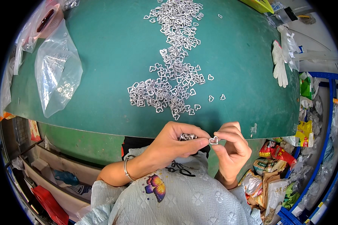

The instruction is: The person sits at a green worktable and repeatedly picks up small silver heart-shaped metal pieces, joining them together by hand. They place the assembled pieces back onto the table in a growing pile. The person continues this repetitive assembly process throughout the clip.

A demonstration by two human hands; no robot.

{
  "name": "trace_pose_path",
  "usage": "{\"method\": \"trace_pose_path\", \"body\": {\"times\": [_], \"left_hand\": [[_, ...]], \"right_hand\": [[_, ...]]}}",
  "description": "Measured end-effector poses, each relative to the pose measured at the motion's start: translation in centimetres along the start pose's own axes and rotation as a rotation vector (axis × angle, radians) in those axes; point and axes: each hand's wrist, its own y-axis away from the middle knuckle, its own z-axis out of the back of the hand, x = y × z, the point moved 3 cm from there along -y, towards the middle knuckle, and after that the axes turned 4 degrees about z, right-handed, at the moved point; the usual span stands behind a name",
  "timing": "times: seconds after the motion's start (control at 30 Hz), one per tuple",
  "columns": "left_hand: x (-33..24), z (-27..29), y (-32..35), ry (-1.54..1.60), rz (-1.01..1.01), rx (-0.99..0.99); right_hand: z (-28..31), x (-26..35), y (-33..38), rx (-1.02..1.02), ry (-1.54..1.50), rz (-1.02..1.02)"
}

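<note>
At the near edge of the green table, my left hand (176, 140) is closed around several small silver heart-shaped metal rings (187, 137). One heart-shaped ring (213, 140) sits between the fingertips of both hands. The thumb and fingers of my right hand (231, 146) pinch it from the right, while my left thumb and forefinger touch its left side. A long heap of the same heart-shaped rings (157, 93) runs from the far edge toward me. A few loose rings (211, 98) lie to the right of the heap.
A clear plastic bag (60, 75) with some rings in it lies on the green table (109, 48) at left. A pink basket (50, 22) stands behind it. At the right edge rests a white glove (279, 63). Blue shelving (328, 112) and colourful bags (268, 165) stand at right.
</note>
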Motion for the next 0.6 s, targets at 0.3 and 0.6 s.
{"method": "trace_pose_path", "body": {"times": [0.3,0.6], "left_hand": [[0.04,0.02,0.01,-0.02,0.01,-0.003],[-0.06,0.05,0.04,-0.011,-0.002,0.012]], "right_hand": [[-0.1,0.06,0.05,-0.016,-0.07,0.008],[-0.37,-0.21,0.29,-0.042,-0.165,-0.02]]}}
